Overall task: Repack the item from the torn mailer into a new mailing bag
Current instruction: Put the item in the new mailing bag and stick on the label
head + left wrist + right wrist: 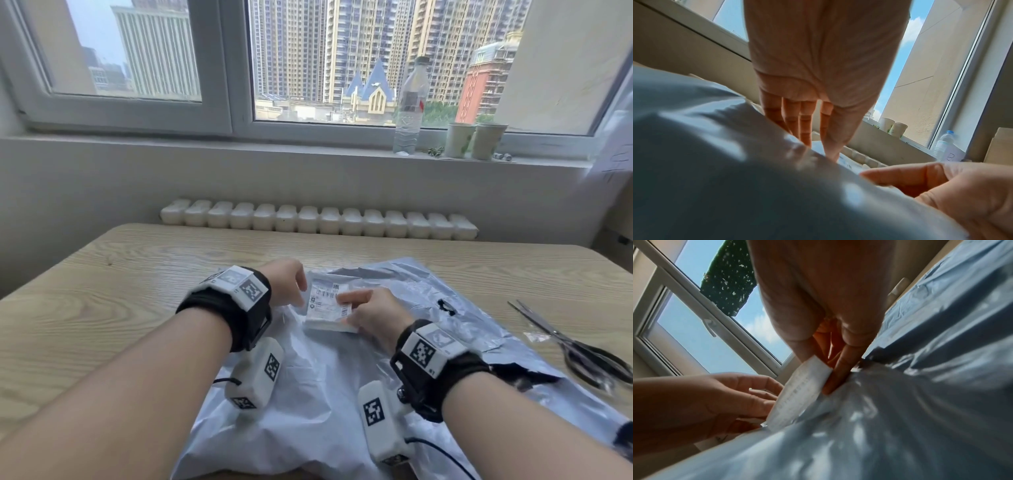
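Head view showed both hands meeting over a small flat white packet with a printed barcode label (pixel 328 305), which lay on crumpled silvery-grey plastic mailing bags (pixel 308 394) spread across the pale wood-grain table (pixel 102 308). The right hand (pixel 368 313) pinched the packet's near right corner between thumb and fingers; the right wrist view confirmed it, with the white edge of the packet (pixel 803 391) caught between thumb and forefinger. The left hand (pixel 286 286) sat just to the packet's left, fingers bent toward its left edge and touching or nearly touching it, though no firm grip could be made out; in the left wrist view its fingers (pixel 805 129) pointed down, fairly straight, onto the plastic.

The packet lay directly between the two hands, its long axis running away from the person, and the right hand was the one actually holding it (so that hand seemed likelier to carry it onward). A dark jagged tear in the plastic (pixel 527 375) showed beside the right wrist, which suggests the torn mailer lay on that side, but which sheet was the new bag could not be told.

The label carried a barcode and lines of small print, too fine to read. Steel scissors (pixel 575 346) lay well to the right of the right hand.
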Available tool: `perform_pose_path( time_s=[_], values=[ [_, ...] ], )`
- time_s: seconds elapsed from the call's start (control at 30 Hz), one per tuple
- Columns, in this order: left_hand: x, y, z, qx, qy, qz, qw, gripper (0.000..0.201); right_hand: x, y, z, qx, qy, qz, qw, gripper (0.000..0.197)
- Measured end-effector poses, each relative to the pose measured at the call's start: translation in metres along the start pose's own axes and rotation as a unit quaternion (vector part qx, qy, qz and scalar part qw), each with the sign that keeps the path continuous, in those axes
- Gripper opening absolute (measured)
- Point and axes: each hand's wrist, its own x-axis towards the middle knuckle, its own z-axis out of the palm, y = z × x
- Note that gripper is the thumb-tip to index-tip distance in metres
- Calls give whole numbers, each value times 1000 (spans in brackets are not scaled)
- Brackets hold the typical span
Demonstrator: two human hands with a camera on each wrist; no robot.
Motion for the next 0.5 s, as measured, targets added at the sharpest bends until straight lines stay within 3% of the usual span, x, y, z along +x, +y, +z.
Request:
perform_pose_path(
  time_s=[0.33,0.5],
  values=[
    [-6,0,9,79,-54,7,995,71,-5,-4,0,-106,0,-36,994,48],
    [-9,1,15,126,-75,5,989,85,-9,-8,2,-219,-27,-60,973,66]
  ],
)
